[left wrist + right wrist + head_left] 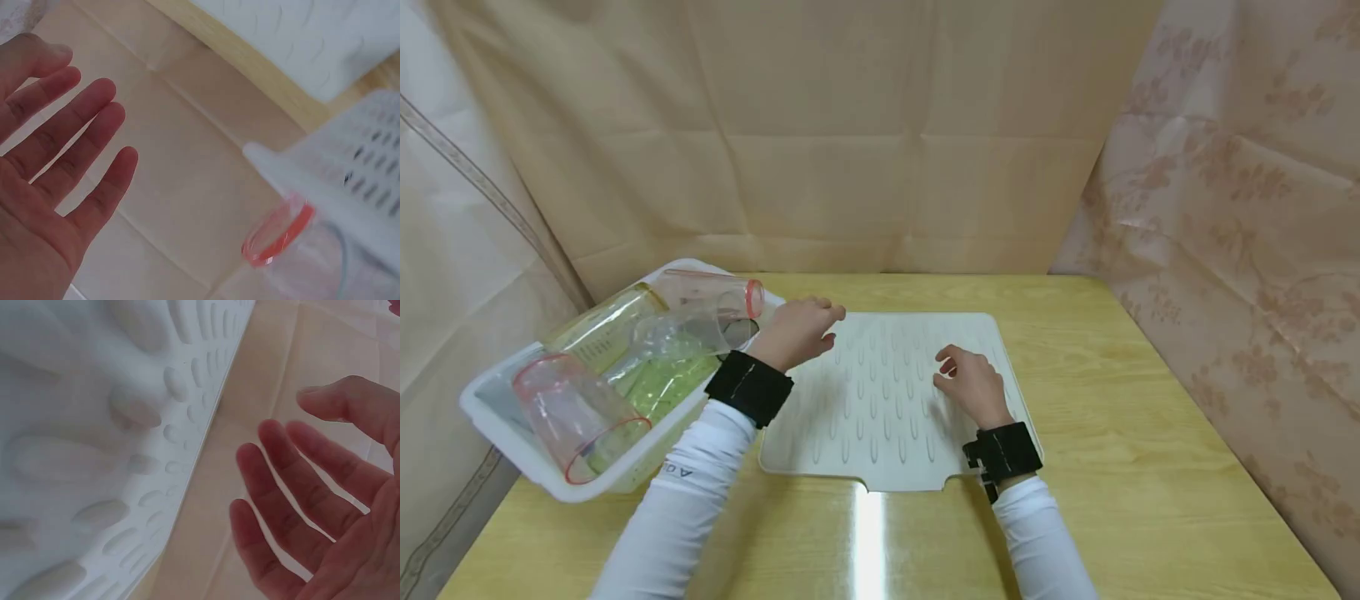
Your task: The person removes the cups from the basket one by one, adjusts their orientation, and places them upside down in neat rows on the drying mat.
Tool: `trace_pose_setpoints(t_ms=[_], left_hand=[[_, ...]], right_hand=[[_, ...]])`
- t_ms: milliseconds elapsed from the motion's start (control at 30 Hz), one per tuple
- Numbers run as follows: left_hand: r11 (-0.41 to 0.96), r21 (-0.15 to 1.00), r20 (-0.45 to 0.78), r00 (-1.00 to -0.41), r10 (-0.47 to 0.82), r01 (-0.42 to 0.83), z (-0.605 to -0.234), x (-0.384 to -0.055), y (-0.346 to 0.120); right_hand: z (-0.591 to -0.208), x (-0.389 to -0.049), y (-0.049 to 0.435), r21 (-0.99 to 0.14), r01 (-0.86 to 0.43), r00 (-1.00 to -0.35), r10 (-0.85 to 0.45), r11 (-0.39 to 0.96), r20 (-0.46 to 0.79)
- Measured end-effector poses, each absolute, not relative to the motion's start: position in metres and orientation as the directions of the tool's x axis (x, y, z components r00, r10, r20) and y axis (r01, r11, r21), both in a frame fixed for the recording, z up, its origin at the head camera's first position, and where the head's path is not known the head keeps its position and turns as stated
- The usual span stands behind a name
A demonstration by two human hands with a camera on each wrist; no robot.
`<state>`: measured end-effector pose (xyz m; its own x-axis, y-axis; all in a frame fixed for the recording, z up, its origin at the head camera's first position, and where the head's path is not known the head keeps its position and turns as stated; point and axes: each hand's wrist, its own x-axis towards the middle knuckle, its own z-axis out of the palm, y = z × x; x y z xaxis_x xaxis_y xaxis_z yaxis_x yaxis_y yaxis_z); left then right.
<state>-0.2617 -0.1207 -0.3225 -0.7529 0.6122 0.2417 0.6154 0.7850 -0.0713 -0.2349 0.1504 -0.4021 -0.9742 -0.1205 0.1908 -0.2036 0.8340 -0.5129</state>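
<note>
My left hand (801, 331) hovers by the right edge of a white plastic basket (497, 425), holding nothing; its fingers look relaxed in the left wrist view. In the basket lie several clear cups: a red-rimmed one (561, 400) at the front, another red-rimmed one (700, 287) at the back, and a yellow-tinted one (606, 325). Something green and transparent (670, 379) lies among them. Above the right part of a white draining mat (872, 458) with raised oval bumps is my right hand (973, 385), fingers loosely bent with nothing between them.
Basket and mat rest on a light wooden table (1135, 433). A beige curtain (850, 167) hangs behind it, a patterned cloth (1247, 250) at the right and a white cloth (452, 275) at the left.
</note>
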Motion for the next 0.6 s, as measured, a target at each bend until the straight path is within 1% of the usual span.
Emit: trace_pose_setpoints(t_ms=[133,300,467,600], left_hand=[[0.804,-0.117,0.204,-0.778,0.594,0.583,-0.304,-0.259,-0.138],[0.841,-0.147,0.195,-0.819,0.540,0.520,-0.284,-0.252,-0.164],[0.844,-0.170,0.159,-0.831,0.533,0.509,-0.275,-0.245,-0.180],[0.844,-0.156,0.103,-0.841,0.531,0.513,-0.274,-0.242,-0.187]], right_hand=[[-0.401,-0.232,0.154,-0.488,-0.198,-0.978,-0.136,0.850,0.159],[-0.399,-0.229,0.160,-0.471,-0.166,-0.985,-0.123,0.867,0.120],[-0.400,-0.226,0.166,-0.477,-0.121,-0.992,-0.087,0.871,0.093],[-0.402,-0.219,0.171,-0.495,-0.081,-0.996,-0.052,0.865,0.072]])
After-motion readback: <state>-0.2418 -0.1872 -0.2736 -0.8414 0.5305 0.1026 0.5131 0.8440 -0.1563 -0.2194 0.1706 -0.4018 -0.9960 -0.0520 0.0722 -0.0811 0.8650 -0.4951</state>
